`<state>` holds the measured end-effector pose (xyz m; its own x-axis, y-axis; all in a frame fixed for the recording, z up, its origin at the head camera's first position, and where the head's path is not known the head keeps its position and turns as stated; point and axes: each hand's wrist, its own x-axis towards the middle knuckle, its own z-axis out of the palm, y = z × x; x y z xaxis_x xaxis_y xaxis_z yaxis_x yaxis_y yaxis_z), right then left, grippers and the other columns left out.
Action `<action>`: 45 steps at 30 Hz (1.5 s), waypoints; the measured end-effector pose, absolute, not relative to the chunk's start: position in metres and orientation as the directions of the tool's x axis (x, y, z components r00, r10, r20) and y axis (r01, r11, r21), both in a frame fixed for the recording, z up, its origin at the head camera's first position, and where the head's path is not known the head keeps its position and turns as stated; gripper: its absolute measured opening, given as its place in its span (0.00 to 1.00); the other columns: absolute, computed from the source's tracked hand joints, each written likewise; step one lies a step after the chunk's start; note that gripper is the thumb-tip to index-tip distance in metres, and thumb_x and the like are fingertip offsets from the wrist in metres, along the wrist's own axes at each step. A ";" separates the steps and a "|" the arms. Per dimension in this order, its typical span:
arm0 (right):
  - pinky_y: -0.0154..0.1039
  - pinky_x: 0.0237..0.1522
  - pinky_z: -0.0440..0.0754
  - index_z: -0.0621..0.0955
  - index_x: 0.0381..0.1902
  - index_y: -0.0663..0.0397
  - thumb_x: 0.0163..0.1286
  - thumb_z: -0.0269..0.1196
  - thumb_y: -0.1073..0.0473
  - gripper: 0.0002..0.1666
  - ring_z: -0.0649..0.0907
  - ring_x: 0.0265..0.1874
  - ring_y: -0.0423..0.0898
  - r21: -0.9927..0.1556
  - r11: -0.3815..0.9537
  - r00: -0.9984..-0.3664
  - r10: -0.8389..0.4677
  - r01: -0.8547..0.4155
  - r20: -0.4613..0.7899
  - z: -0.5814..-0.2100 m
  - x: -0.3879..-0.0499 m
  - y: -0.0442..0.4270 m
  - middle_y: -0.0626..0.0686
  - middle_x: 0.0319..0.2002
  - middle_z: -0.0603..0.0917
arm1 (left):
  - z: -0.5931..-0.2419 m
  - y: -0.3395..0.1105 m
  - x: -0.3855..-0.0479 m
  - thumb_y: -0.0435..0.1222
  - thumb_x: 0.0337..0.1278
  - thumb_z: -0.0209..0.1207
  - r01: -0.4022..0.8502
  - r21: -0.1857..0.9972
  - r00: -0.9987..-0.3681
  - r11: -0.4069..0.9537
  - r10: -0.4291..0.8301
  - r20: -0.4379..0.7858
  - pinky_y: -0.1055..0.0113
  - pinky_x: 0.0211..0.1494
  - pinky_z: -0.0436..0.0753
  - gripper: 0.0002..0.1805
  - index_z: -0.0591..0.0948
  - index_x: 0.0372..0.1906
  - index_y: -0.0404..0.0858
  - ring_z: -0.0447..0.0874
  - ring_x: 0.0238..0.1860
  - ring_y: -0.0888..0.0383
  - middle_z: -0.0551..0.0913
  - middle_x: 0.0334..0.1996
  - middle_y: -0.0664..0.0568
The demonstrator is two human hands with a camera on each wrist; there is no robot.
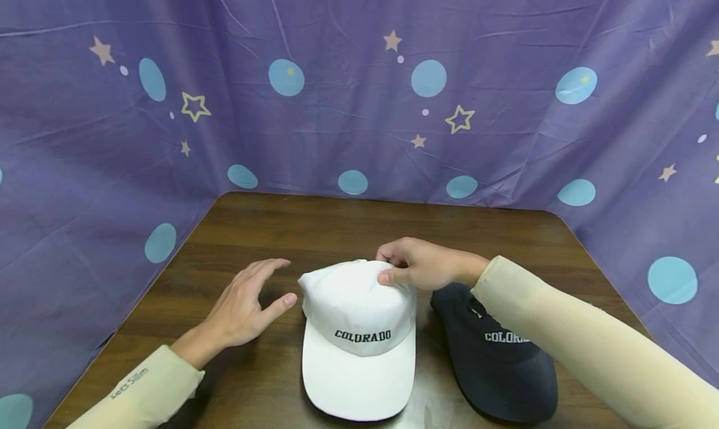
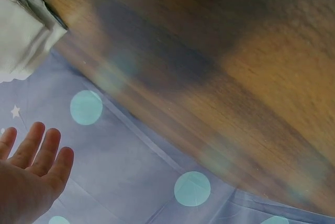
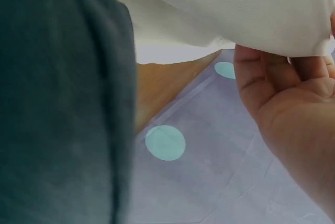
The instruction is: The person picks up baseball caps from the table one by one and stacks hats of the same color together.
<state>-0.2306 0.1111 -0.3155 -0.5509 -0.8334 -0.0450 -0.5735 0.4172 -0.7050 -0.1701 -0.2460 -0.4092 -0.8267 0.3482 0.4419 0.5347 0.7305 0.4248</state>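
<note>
A white cap (image 1: 359, 310) with COLORADO in dark letters sits at the front middle of the table, its brim toward me. My right hand (image 1: 418, 263) pinches the top right of its crown between thumb and curled fingers. In the right wrist view the white cloth (image 3: 251, 9) hangs over those fingers (image 3: 248, 80). To the left of the cap my left hand (image 1: 241, 304) hovers with fingers spread, apart from it and holding nothing. A dark navy cap (image 1: 505, 379), also lettered, lies on the right, partly hidden under my right forearm.
Brown wood makes up the table top (image 1: 314, 223). A purple curtain (image 1: 348, 123) with blue dots and stars stands behind it and along both sides. Beige sleeves (image 1: 584, 335) cover both forearms. The dark cap fills the left of the right wrist view.
</note>
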 end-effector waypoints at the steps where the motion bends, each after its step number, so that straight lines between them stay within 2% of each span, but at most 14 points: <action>1: 0.34 0.30 0.74 0.81 0.39 0.52 0.74 0.65 0.54 0.08 0.75 0.26 0.40 -0.720 0.416 -0.552 -0.832 -0.556 -0.055 -0.316 -0.230 0.112 0.43 0.25 0.79 | -0.409 -0.246 -0.170 0.51 0.65 0.64 0.536 0.424 -0.826 0.730 0.350 0.442 0.35 0.67 0.67 0.33 0.74 0.69 0.39 0.72 0.68 0.41 0.78 0.65 0.44; 7: 0.35 0.29 0.75 0.81 0.37 0.53 0.73 0.66 0.54 0.09 0.77 0.26 0.40 -0.763 0.410 -0.556 -0.827 -0.499 -0.080 -0.315 -0.228 0.113 0.45 0.26 0.81 | -0.409 -0.245 -0.169 0.51 0.65 0.64 0.541 0.423 -0.823 0.726 0.356 0.442 0.35 0.66 0.68 0.33 0.74 0.69 0.39 0.73 0.67 0.42 0.79 0.65 0.45; 11: 0.35 0.27 0.78 0.80 0.37 0.54 0.67 0.73 0.56 0.12 0.79 0.25 0.40 -0.780 0.387 -0.573 -0.819 -0.492 -0.044 -0.315 -0.226 0.110 0.46 0.26 0.85 | -0.409 -0.245 -0.169 0.51 0.65 0.64 0.546 0.421 -0.820 0.725 0.358 0.446 0.35 0.65 0.69 0.33 0.74 0.69 0.39 0.74 0.67 0.42 0.79 0.64 0.45; 15: 0.34 0.31 0.78 0.78 0.42 0.52 0.54 0.81 0.52 0.26 0.80 0.28 0.40 -0.747 0.393 -0.612 -0.790 -0.537 0.025 -0.314 -0.220 0.104 0.44 0.30 0.87 | -0.409 -0.245 -0.169 0.51 0.65 0.64 0.544 0.423 -0.821 0.725 0.356 0.446 0.35 0.65 0.69 0.34 0.74 0.69 0.37 0.74 0.66 0.42 0.79 0.64 0.45; 18: 0.36 0.40 0.79 0.77 0.50 0.49 0.47 0.84 0.43 0.38 0.82 0.35 0.38 -0.657 0.417 -0.617 -0.782 -0.627 0.093 -0.312 -0.214 0.101 0.40 0.37 0.86 | -0.409 -0.244 -0.167 0.51 0.64 0.65 0.546 0.419 -0.818 0.726 0.352 0.455 0.36 0.66 0.69 0.35 0.73 0.69 0.37 0.73 0.67 0.43 0.78 0.65 0.44; 20: 0.39 0.47 0.81 0.77 0.55 0.47 0.46 0.83 0.37 0.44 0.83 0.41 0.37 -0.595 0.438 -0.615 -0.778 -0.674 0.124 -0.309 -0.211 0.100 0.39 0.41 0.85 | -0.407 -0.241 -0.165 0.51 0.61 0.67 0.563 0.405 -0.801 0.721 0.355 0.482 0.37 0.68 0.68 0.37 0.72 0.70 0.37 0.72 0.68 0.43 0.76 0.67 0.44; 22: 0.42 0.50 0.82 0.76 0.59 0.46 0.49 0.81 0.36 0.45 0.83 0.44 0.38 -0.558 0.451 -0.616 -0.775 -0.696 0.141 -0.306 -0.210 0.100 0.40 0.44 0.85 | -0.405 -0.236 -0.162 0.51 0.58 0.68 0.596 0.375 -0.768 0.710 0.368 0.525 0.39 0.69 0.67 0.40 0.71 0.71 0.37 0.71 0.69 0.44 0.74 0.69 0.43; 26: 0.44 0.47 0.83 0.76 0.61 0.46 0.61 0.75 0.39 0.36 0.85 0.43 0.41 -0.554 0.502 -0.671 -0.727 -0.664 0.144 -0.300 -0.212 0.105 0.44 0.44 0.86 | -0.398 -0.221 -0.158 0.54 0.54 0.68 0.679 0.296 -0.671 0.672 0.405 0.621 0.41 0.71 0.66 0.46 0.69 0.73 0.35 0.68 0.72 0.44 0.70 0.72 0.43; 33: 0.46 0.46 0.84 0.78 0.59 0.48 0.71 0.67 0.41 0.27 0.84 0.39 0.42 -0.564 0.585 -0.771 -0.616 -0.583 0.158 -0.302 -0.221 0.126 0.45 0.42 0.85 | -0.388 -0.190 -0.151 0.66 0.63 0.54 0.782 0.166 -0.503 0.600 0.452 0.737 0.42 0.68 0.68 0.46 0.72 0.70 0.33 0.67 0.71 0.41 0.69 0.72 0.40; 38: 0.44 0.45 0.82 0.79 0.59 0.48 0.73 0.63 0.38 0.27 0.84 0.39 0.42 -0.560 0.638 -0.828 -0.533 -0.529 0.175 -0.305 -0.222 0.145 0.44 0.41 0.86 | -0.379 -0.164 -0.147 0.64 0.64 0.55 0.847 0.070 -0.377 0.528 0.503 0.778 0.45 0.70 0.67 0.41 0.76 0.66 0.34 0.69 0.68 0.39 0.71 0.70 0.39; 42: 0.45 0.45 0.82 0.79 0.59 0.48 0.74 0.61 0.36 0.27 0.84 0.40 0.42 -0.549 0.676 -0.859 -0.481 -0.491 0.176 -0.304 -0.222 0.160 0.45 0.41 0.86 | -0.375 -0.146 -0.142 0.64 0.61 0.58 0.863 0.010 -0.336 0.506 0.559 0.758 0.47 0.70 0.68 0.40 0.78 0.65 0.37 0.71 0.67 0.41 0.73 0.68 0.40; 45: 0.46 0.47 0.81 0.80 0.58 0.47 0.75 0.60 0.36 0.26 0.84 0.41 0.43 -0.537 0.697 -0.872 -0.455 -0.476 0.182 -0.304 -0.220 0.169 0.46 0.41 0.86 | -0.377 -0.137 -0.140 0.65 0.56 0.61 0.849 -0.011 -0.360 0.528 0.595 0.718 0.48 0.72 0.67 0.42 0.78 0.66 0.39 0.70 0.67 0.42 0.74 0.68 0.41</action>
<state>-0.2203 0.1691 -0.3042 -0.8716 -0.4552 0.1819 -0.4758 0.6967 -0.5368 -0.1401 -0.1373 -0.3766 -0.3604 0.5949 0.7185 0.8492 0.5280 -0.0111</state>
